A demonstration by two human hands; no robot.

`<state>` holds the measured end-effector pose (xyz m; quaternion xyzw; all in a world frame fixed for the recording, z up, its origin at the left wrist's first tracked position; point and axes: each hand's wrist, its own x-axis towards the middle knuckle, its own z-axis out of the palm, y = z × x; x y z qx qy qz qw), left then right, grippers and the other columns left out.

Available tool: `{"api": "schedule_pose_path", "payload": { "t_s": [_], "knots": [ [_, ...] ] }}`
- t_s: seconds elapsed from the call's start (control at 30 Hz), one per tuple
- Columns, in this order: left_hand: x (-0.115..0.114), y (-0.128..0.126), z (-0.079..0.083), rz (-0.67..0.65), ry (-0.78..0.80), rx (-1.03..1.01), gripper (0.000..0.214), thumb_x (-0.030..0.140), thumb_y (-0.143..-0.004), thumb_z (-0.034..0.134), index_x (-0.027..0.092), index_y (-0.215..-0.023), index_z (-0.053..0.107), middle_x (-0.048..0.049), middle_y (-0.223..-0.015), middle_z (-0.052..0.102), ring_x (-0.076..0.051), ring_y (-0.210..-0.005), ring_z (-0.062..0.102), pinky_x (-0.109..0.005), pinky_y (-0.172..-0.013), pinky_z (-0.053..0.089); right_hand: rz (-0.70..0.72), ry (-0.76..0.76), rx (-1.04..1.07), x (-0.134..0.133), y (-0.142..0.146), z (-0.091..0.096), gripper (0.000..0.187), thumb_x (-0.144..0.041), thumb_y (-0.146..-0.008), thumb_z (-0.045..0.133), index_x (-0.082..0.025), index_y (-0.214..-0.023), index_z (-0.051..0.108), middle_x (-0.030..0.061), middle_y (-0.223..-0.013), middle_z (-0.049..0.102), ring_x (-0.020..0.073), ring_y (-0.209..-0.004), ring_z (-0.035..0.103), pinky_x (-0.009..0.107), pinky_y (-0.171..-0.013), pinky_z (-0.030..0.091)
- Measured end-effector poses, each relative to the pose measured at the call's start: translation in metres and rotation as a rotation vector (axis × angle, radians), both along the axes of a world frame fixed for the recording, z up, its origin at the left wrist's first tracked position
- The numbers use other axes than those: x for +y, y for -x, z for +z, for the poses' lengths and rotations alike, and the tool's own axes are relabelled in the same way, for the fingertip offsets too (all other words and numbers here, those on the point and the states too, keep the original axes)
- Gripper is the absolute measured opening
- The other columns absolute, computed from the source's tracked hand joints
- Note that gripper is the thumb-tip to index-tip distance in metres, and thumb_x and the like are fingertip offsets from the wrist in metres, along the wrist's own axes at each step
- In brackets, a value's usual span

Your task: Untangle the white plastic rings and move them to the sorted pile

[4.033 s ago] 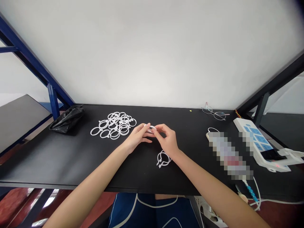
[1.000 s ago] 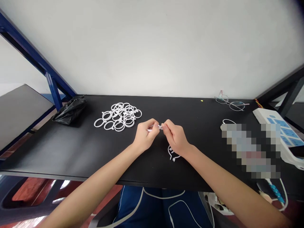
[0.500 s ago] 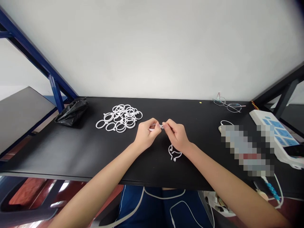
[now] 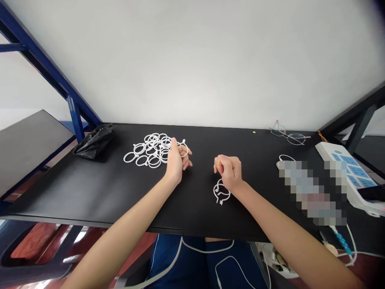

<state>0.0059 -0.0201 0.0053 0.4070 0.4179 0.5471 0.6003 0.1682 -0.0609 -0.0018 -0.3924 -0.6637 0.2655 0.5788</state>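
My left hand (image 4: 176, 160) holds a white plastic ring (image 4: 183, 149) between thumb and fingers, right at the near edge of a pile of several white rings (image 4: 150, 149) on the black table (image 4: 90, 188). My right hand (image 4: 229, 170) hovers over the table's middle with its fingers curled in; nothing shows in them. Just under that wrist lie two white rings (image 4: 221, 192), one with its clasp apart.
A crumpled black plastic bag (image 4: 94, 141) lies at the table's left rear. Eyeglasses (image 4: 288, 135) rest by the back wall. A white power strip (image 4: 349, 172), a blurred object and cables (image 4: 345, 241) fill the right side. Blue frame bars (image 4: 72, 116) rise on the left.
The hands, joined around one ring half a second ago, have parted. My left hand carried the ring left and back to the pile; my right hand stayed near the two rings.
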Motion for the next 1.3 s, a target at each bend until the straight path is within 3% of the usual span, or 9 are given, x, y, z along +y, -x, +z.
{"api": "schedule_pose_path", "payload": {
  "t_s": [0.2, 0.3, 0.37, 0.57, 0.83, 1.0, 1.13, 1.2, 1.3],
  "knots": [
    [0.005, 0.005, 0.006, 0.217, 0.074, -0.225, 0.043, 0.056, -0.091, 0.046, 0.017, -0.075, 0.054, 0.0085, -0.045, 0.030, -0.007, -0.037, 0.032, -0.020, -0.046, 0.044, 0.030, -0.040, -0.122, -0.001, -0.004, 0.005, 0.041, -0.030, -0.096, 0.030, -0.019, -0.070, 0.060, -0.0050, -0.043, 0.036, 0.0119, -0.041, 0.041, 0.028, -0.049, 0.034],
    [0.007, 0.009, 0.007, 0.240, 0.103, -0.352, 0.026, 0.040, -0.094, 0.049, 0.018, -0.082, 0.051, 0.0081, -0.050, 0.035, -0.007, -0.041, 0.038, -0.019, -0.048, 0.044, 0.065, 0.061, -0.212, -0.001, -0.004, 0.011, 0.034, -0.028, -0.096, 0.033, -0.017, -0.084, 0.063, -0.0072, -0.043, 0.037, 0.0100, -0.039, 0.036, 0.026, -0.047, 0.032],
    [0.009, 0.012, 0.008, 0.226, 0.124, -0.449, 0.020, 0.033, -0.096, 0.045, 0.018, -0.084, 0.050, 0.0079, -0.051, 0.037, -0.006, -0.042, 0.038, -0.018, -0.049, 0.043, 0.103, 0.155, -0.250, -0.001, -0.004, 0.016, 0.031, -0.023, -0.095, 0.032, -0.017, -0.090, 0.062, -0.0071, -0.045, 0.041, 0.0099, -0.040, 0.039, 0.025, -0.048, 0.035],
    [0.012, 0.019, 0.011, 0.258, 0.229, -0.625, 0.032, 0.037, -0.099, 0.029, 0.017, -0.084, 0.049, 0.0067, -0.051, 0.035, -0.007, -0.040, 0.033, -0.019, -0.046, 0.038, 0.124, 0.330, -0.433, 0.003, -0.009, 0.027, 0.027, -0.015, -0.090, 0.035, -0.018, -0.094, 0.061, -0.0066, -0.046, 0.047, 0.0107, -0.044, 0.047, 0.023, -0.052, 0.037],
    [0.011, 0.022, 0.012, 0.217, 0.253, -0.690, 0.041, 0.046, -0.098, 0.027, 0.016, -0.083, 0.050, 0.0072, -0.050, 0.029, -0.008, -0.040, 0.030, -0.021, -0.044, 0.036, 0.081, 0.397, -0.551, 0.007, -0.016, 0.027, 0.027, -0.019, -0.091, 0.035, -0.019, -0.091, 0.063, -0.0062, -0.045, 0.050, 0.0106, -0.042, 0.049, 0.023, -0.053, 0.039],
    [0.007, 0.022, 0.018, -0.055, 0.218, -0.703, 0.041, 0.049, -0.095, 0.038, 0.014, -0.083, 0.054, 0.0071, -0.053, 0.030, -0.006, -0.040, 0.031, -0.018, -0.042, 0.034, 0.057, 0.376, -0.575, 0.009, -0.016, 0.024, 0.022, -0.020, -0.090, 0.040, -0.019, -0.090, 0.062, -0.0054, -0.051, 0.055, 0.0092, -0.043, 0.051, 0.022, -0.050, 0.039],
    [0.003, 0.022, 0.023, -0.332, 0.187, -0.641, 0.048, 0.055, -0.093, 0.038, 0.013, -0.084, 0.059, 0.0060, -0.053, 0.034, -0.006, -0.041, 0.033, -0.019, -0.042, 0.036, 0.119, 0.525, -0.402, 0.011, -0.016, 0.028, 0.019, -0.019, -0.087, 0.043, -0.018, -0.090, 0.062, -0.0060, -0.049, 0.057, 0.0073, -0.036, 0.049, 0.019, -0.043, 0.039],
    [0.001, 0.022, 0.025, -0.495, 0.188, -0.585, 0.053, 0.060, -0.092, 0.037, 0.013, -0.084, 0.060, 0.0056, -0.052, 0.035, -0.007, -0.040, 0.034, -0.019, -0.041, 0.037, 0.240, 0.673, -0.303, 0.011, -0.018, 0.033, 0.016, -0.019, -0.085, 0.046, -0.017, -0.087, 0.061, -0.0053, -0.047, 0.058, 0.0078, -0.034, 0.051, 0.017, -0.038, 0.037],
    [0.000, 0.023, 0.023, -0.777, 0.194, -0.450, 0.058, 0.064, -0.090, 0.035, 0.013, -0.081, 0.061, 0.0048, -0.048, 0.038, -0.008, -0.037, 0.035, -0.020, -0.039, 0.038, 0.603, 0.913, -0.274, 0.012, -0.024, 0.043, 0.019, -0.029, -0.086, 0.053, -0.013, -0.090, 0.063, 0.0010, -0.056, 0.068, 0.0094, -0.033, 0.056, 0.016, -0.031, 0.034]
  ]
}}
